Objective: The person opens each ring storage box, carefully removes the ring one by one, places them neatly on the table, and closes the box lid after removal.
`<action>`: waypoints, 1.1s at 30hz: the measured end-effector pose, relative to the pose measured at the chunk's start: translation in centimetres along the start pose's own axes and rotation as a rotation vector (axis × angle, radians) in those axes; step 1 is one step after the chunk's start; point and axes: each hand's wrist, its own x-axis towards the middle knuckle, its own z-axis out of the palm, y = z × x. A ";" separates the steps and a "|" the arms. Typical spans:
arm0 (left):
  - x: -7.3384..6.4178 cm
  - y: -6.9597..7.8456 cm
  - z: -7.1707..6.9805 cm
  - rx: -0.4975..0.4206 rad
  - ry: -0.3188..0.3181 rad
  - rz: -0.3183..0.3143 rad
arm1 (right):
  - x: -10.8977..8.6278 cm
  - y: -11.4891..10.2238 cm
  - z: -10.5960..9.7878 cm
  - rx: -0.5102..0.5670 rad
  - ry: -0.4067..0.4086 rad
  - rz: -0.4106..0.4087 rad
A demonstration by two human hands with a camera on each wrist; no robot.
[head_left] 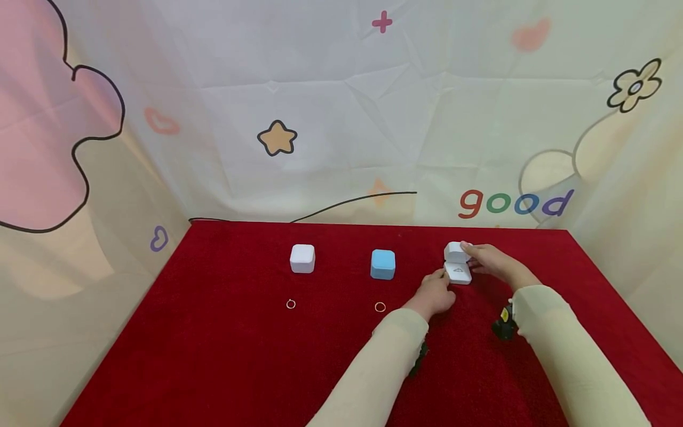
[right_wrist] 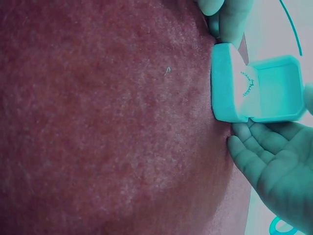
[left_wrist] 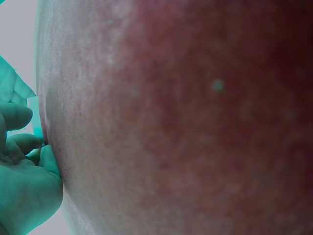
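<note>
A white ring box (head_left: 458, 273) stands open at the right of the red cloth, its lid tilted up. In its pale insert sits a small beaded arc (right_wrist: 248, 84), which looks like part of a ring. My right hand (head_left: 493, 261) grips the raised lid, thumb at its upper edge and fingers along the side and hinge. At the base's left side, fingertips of my left hand (head_left: 433, 292) touch the box, while the thumb appears apart from it. The left wrist view shows that hand (left_wrist: 29, 181) only at the edge, with most of the box out of sight.
A white box (head_left: 302, 259) and a light blue box (head_left: 383, 264) stand closed to the left. One ring (head_left: 290, 304) lies before the white box, another ring (head_left: 380, 307) before the blue one. A printed curtain (head_left: 331, 118) hangs behind the red cloth (head_left: 213, 356).
</note>
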 end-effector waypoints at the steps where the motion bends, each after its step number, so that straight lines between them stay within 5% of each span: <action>1: 0.0 0.0 0.0 0.003 -0.008 0.000 | -0.1 0.0 0.0 0.002 0.003 0.001; 33: -0.1 -0.1 -0.1 -0.075 0.010 -0.006 | -2.4 0.9 1.1 0.197 0.093 -0.009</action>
